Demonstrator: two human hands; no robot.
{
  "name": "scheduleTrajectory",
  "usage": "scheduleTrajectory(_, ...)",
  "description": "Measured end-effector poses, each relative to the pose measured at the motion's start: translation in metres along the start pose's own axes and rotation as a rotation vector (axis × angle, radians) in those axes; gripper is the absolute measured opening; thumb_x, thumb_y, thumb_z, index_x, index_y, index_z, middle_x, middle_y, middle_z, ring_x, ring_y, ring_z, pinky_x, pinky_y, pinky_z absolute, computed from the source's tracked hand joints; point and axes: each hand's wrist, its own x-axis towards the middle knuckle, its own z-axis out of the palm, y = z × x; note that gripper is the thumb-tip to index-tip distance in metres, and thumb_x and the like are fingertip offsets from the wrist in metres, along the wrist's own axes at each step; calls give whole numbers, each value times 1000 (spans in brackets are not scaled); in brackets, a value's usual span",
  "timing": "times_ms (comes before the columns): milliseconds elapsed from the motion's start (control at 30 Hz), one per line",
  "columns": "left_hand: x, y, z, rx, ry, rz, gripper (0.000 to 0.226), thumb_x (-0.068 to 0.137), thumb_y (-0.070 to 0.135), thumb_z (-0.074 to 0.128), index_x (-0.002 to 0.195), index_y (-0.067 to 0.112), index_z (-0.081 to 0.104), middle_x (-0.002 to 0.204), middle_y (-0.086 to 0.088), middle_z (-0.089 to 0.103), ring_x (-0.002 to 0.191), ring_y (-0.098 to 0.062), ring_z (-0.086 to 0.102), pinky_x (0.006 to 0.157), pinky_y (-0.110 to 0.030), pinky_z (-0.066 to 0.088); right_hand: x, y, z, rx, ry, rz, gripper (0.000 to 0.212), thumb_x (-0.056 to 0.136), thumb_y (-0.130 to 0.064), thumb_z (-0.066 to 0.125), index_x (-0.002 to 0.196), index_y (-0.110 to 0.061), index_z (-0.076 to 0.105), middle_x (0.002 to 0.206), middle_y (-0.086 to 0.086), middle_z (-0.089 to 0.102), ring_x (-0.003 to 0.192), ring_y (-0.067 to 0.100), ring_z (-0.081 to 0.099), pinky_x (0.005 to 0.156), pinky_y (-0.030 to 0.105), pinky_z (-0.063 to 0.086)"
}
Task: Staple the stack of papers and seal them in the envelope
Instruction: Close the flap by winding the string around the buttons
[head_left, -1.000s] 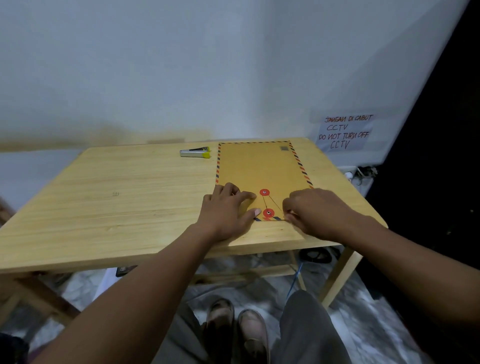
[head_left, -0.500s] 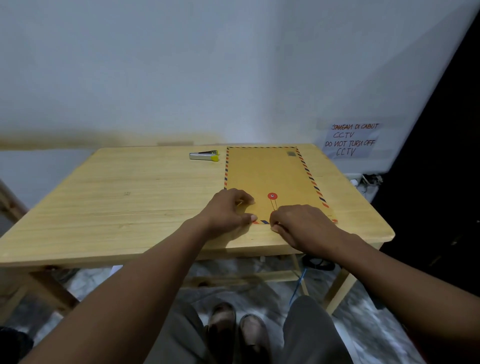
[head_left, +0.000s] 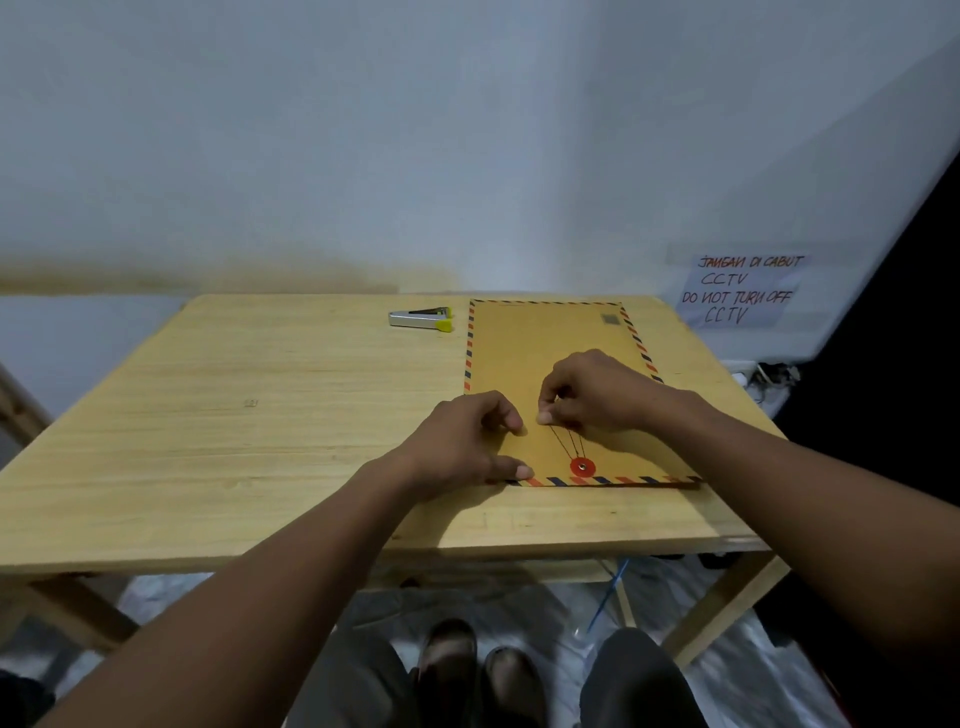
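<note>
Your left hand (head_left: 462, 447) presses, fingers curled, on the envelope (head_left: 550, 353) near the bench (head_left: 234, 415) edge, while your right hand (head_left: 597, 395) pinches its string (head_left: 563, 441); the stapler (head_left: 421, 318) lies apart.

Wooden table (head_left: 260, 415), white wall (head_left: 363, 130)

Table (head_left: 234, 415) left of envelope (head_left: 545, 353) lies bare — only stapler (head_left: 421, 318) intrudes.

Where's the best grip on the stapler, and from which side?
Probably the stapler is best pinched across its silver body, coming from above. It lies flat on the table, left of the envelope, long axis running left-right with the yellow end toward the envelope, so both long sides are free. Left hand sits nearer.
</note>
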Motion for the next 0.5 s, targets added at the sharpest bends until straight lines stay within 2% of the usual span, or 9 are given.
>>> scheduleTrajectory(167,8,4,-4,12,-54,-29,44,69,32,90,105,28,66,110,11,60,104,-8,54,82,-24,50,14,22,-5,155,7,87,7,84,-28,77,85,-23,72,79,-7,67,77,10,61,63,24,42)
scheduleTrajectory(267,13,5,-5,27,-83,-46,45,68,34,91,105,29,66,112,10,59,108,-12,54,81,-23,49,11,34,-8,206,34,130,7,84,-28,76,86,-22,73,77,-8,66,74,10,59,62,24,41)
scheduleTrajectory(400,15,7,-6,19,-101,-71,46,67,32,91,105,28,66,108,13,57,103,-11,54,73,-20,46,3,45,-6,226,82,154,7,86,-27,75,84,-22,71,70,-12,61,66,4,53,60,23,39)
scheduleTrajectory(500,13,9,-5,13,-101,-82,47,67,31,92,106,26,66,109,12,57,104,-12,55,74,-21,48,-3,48,-5,208,106,161,7,87,-27,74,85,-22,70,69,-13,60,66,3,52,59,21,38)
